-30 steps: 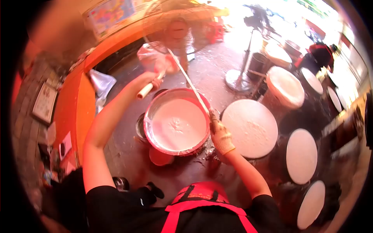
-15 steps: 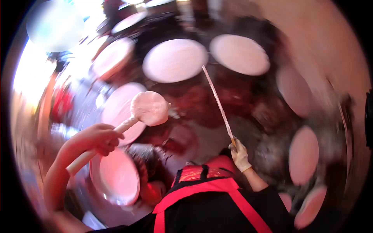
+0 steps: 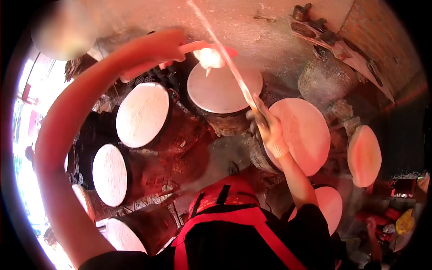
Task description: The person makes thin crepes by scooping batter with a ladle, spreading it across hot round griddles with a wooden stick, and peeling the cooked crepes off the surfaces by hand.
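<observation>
Ladle (image 3: 198,46) in left hand (image 3: 171,48), elbow (image 3: 49,159) out wide.

I work in what looks like a small food workshop, rough and well used. At least 7 round plates (image 3: 142,114), pale on top, ring me on dark, drum-like bases (image 3: 230,124). White batter (image 3: 208,59) hangs from my ladle (image 3: 194,46), and I wear a red apron (image 3: 225,193). The plaster wall (image 3: 279,33) is stained, the shelf (image 3: 362,65) cluttered; daylight floods my left side.
</observation>
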`<state>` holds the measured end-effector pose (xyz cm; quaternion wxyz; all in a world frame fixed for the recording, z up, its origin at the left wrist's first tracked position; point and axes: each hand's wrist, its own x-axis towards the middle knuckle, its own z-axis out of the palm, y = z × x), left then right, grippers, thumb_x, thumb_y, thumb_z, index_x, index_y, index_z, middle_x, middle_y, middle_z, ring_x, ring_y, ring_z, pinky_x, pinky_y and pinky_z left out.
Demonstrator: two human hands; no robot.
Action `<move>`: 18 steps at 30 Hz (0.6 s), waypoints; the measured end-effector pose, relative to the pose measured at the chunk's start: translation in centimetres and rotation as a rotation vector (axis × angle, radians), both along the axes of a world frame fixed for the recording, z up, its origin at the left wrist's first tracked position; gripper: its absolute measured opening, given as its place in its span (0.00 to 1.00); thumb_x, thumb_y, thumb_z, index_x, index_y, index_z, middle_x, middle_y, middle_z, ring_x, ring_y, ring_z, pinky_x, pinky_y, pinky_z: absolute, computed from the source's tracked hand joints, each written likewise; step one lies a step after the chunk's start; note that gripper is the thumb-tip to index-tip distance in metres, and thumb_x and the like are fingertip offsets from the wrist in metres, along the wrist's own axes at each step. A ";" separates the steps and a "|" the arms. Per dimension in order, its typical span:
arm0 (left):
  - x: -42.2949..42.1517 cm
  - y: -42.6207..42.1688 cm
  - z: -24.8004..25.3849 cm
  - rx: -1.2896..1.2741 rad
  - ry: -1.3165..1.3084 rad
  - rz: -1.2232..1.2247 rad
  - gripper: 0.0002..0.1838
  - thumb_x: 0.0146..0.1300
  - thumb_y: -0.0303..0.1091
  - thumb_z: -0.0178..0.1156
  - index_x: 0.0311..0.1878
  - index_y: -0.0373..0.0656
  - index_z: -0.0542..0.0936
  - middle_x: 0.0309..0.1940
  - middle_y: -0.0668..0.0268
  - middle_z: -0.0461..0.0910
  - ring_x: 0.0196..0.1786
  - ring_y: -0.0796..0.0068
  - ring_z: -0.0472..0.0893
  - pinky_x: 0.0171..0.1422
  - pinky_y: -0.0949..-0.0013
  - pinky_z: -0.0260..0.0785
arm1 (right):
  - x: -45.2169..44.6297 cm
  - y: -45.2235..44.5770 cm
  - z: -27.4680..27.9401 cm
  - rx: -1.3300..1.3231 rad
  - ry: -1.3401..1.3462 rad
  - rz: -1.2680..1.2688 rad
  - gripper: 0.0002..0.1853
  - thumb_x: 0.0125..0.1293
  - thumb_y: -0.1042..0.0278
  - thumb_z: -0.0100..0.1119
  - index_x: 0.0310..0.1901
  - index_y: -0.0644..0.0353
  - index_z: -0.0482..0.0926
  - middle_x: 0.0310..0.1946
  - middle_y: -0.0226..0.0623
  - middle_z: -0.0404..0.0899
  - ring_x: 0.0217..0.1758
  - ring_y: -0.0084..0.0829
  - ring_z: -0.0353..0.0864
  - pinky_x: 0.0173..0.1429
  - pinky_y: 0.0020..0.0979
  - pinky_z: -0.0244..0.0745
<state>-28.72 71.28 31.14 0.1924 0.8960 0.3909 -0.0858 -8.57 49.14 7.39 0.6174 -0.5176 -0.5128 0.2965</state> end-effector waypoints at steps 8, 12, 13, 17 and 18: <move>10.9 3.3 -10.6 0.034 -0.246 -0.060 0.11 0.45 0.25 0.62 0.32 0.29 0.75 0.16 0.56 0.75 0.17 0.66 0.78 0.23 0.63 0.72 | 3.6 5.9 -1.5 -0.533 0.579 -0.108 0.23 0.70 0.56 0.51 0.66 0.38 0.66 0.21 0.22 0.68 0.13 0.15 0.59 0.14 0.20 0.54; 11.4 3.6 -17.6 -0.267 -0.499 0.131 0.13 0.47 0.24 0.62 0.35 0.30 0.72 0.18 0.59 0.76 0.18 0.71 0.78 0.21 0.67 0.70 | 0.6 3.1 -7.8 -0.548 0.819 -0.223 0.22 0.71 0.61 0.49 0.65 0.34 0.66 0.21 0.18 0.65 0.13 0.12 0.58 0.15 0.18 0.54; 11.2 3.6 -20.3 -0.348 -0.610 0.186 0.13 0.48 0.24 0.62 0.36 0.30 0.72 0.19 0.60 0.76 0.19 0.71 0.78 0.21 0.68 0.70 | -0.7 2.5 -10.0 -0.517 0.824 -0.267 0.22 0.71 0.63 0.49 0.66 0.34 0.66 0.21 0.17 0.65 0.13 0.12 0.58 0.15 0.18 0.54; 12.5 3.2 -29.5 -0.579 -0.935 0.472 0.14 0.49 0.25 0.63 0.37 0.29 0.71 0.18 0.60 0.75 0.16 0.73 0.75 0.18 0.69 0.67 | -5.1 3.0 -17.1 -0.312 0.391 -0.506 0.24 0.70 0.73 0.46 0.68 0.57 0.62 0.55 0.31 0.65 0.53 0.23 0.65 0.54 0.23 0.58; 12.6 3.1 -30.9 -0.657 -1.026 0.509 0.12 0.50 0.25 0.62 0.36 0.31 0.71 0.18 0.61 0.74 0.16 0.74 0.74 0.17 0.70 0.64 | -6.1 4.0 -17.6 -0.300 0.157 -0.599 0.25 0.70 0.76 0.45 0.68 0.63 0.60 0.69 0.37 0.61 0.69 0.26 0.62 0.70 0.24 0.54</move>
